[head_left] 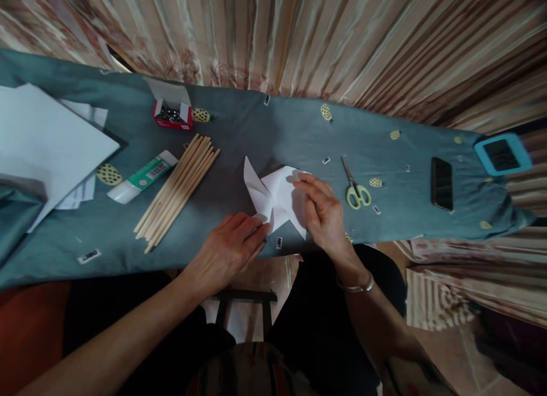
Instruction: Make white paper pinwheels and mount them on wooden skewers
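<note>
A white paper pinwheel (277,194) with pointed, bent blades lies near the front edge of the cloth-covered table. My left hand (234,239) pinches its lower left blade between thumb and fingers. On the opposite side, my right hand (319,205) grips the right part of the paper, fingers curled and partly over it. A bracelet circles my right wrist. Left of the paper lies a bundle of thin wooden sticks (177,194). Scissors (355,188) with green handles rest to the right of my right hand, apart from it.
A green and white glue tube (143,176) lies beside the sticks. Behind it stands an open red box (173,115) of small metal pieces. White paper sheets (55,139) are stacked far left. A dark phone (441,183) and a blue-framed device (503,154) lie right. Curtains (239,37) hang behind.
</note>
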The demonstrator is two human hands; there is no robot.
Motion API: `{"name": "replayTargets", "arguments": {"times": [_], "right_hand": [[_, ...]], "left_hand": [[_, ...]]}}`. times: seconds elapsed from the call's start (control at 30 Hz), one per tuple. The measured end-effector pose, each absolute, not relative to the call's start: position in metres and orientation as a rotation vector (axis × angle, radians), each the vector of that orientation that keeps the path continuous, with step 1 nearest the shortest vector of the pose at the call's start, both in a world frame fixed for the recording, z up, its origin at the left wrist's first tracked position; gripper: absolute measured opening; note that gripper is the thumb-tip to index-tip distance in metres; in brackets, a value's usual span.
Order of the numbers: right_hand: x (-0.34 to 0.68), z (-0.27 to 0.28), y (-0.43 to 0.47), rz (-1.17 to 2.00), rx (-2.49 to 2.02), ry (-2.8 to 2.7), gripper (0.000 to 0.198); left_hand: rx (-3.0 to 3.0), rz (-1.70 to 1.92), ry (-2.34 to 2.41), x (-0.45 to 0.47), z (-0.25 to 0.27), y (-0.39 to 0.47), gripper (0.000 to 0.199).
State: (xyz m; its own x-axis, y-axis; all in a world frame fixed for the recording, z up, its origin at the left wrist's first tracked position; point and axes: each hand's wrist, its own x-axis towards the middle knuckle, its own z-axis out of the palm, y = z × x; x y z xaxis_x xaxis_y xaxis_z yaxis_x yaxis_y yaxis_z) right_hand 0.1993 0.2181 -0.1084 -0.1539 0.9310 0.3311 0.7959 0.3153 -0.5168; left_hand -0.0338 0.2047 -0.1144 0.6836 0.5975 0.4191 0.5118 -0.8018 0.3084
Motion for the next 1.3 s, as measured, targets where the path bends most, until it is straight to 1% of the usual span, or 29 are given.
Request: {"name": "replayTargets", "arguments": {"times": [0.13,0.27,0.37,0.47,0.53,0.63,0.73,0.83,0.87,0.93,0.97,1.03,1.17,1.2,1.3], "right_hand": [[0.210,-0.111,0.238,0.242,-1.597,-2.026,0.044],[0.211,-0.116,0.252,0.242,-1.579,-2.147,0.049],[0.211,-0.115,0.255,0.201,-1.606,-2.173,0.047],[0.216,-0.111,0.252,0.186,-1.656,-2.127,0.044],[0.221,-0.108,0.248,0.245,-1.720,-2.050,0.043],[0.226,-0.104,0.241,0.436,-1.832,-1.893,0.041],[0.227,-0.104,0.233,0.633,-1.891,-1.763,0.039],[0.227,-0.105,0.227,0.741,-1.909,-1.681,0.038],[0.227,-0.105,0.225,0.763,-1.910,-1.664,0.037],[0.226,-0.104,0.221,0.803,-1.914,-1.651,0.033],[0.225,-0.103,0.219,0.821,-1.918,-1.653,0.031],[0.223,-0.101,0.216,0.846,-1.933,-1.670,0.026],[0.219,-0.096,0.213,0.844,-1.952,-1.740,0.014],[0.219,-0.095,0.212,0.834,-1.948,-1.767,0.013],[0.222,-0.092,0.211,0.817,-1.915,-1.834,0.020]], "left_hand": [[2.732,0.770,0.897,-0.036,-0.117,0.207,0.019],[2.724,0.658,0.936,-0.039,-0.114,0.209,0.018],[2.723,0.602,0.968,-0.043,-0.110,0.213,0.020],[2.758,0.675,1.020,-0.050,-0.110,0.220,0.020],[2.769,0.732,1.080,-0.057,-0.113,0.228,0.018],[2.741,0.752,1.196,-0.069,-0.115,0.242,0.017],[2.696,0.728,1.268,-0.079,-0.111,0.255,0.023],[2.676,0.773,1.308,-0.079,-0.103,0.255,0.030],[2.689,0.871,1.283,-0.075,-0.100,0.251,0.029],[2.733,0.850,1.130,-0.064,-0.098,0.238,0.027],[2.770,0.895,1.001,-0.057,-0.098,0.230,0.021],[2.783,0.846,0.829,-0.043,-0.100,0.214,0.013],[2.773,0.691,0.802,-0.027,-0.108,0.196,0.013],[2.773,0.662,0.816,-0.026,-0.109,0.196,0.013],[2.782,0.562,0.858,-0.026,-0.111,0.197,0.011]]}}
